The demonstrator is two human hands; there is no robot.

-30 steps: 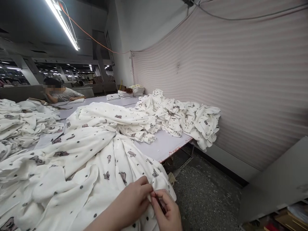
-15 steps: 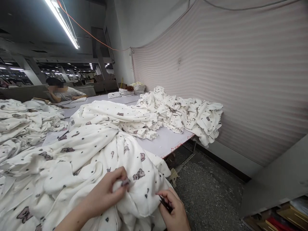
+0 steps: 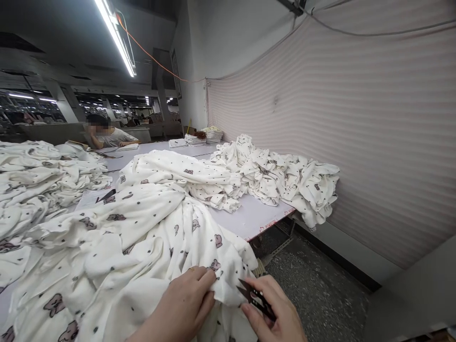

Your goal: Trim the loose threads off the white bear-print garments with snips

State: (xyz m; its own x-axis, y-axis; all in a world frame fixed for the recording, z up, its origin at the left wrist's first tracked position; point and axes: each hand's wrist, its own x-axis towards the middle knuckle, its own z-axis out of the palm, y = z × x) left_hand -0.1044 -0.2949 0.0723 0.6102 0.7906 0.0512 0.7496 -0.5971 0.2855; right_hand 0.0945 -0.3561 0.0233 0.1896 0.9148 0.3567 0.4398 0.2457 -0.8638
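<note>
A white printed garment (image 3: 149,237) with brown bear motifs and small dark dots lies bunched along the near side of the table. My left hand (image 3: 187,301) is closed on its fabric near the bottom centre, with the fingertips partly hidden. In my right hand (image 3: 276,308) are small black thread snips (image 3: 257,299), held between thumb and fingers. Their blades are parted and point left at the garment's edge, close by my left hand. Whether the blades touch the cloth I cannot tell.
More printed garments (image 3: 46,175) are heaped at the left, with another heap (image 3: 285,173) at the table's (image 3: 245,221) right edge. Folded stacks (image 3: 210,135) stand at the back. Across the table sits a person (image 3: 110,135). A striped curtain (image 3: 338,123) hangs at the right.
My left hand has turned knuckles-up and moved slightly right and down along the fabric. The snips now show more fully, blades apart. The camera view has shifted a little left and up.
</note>
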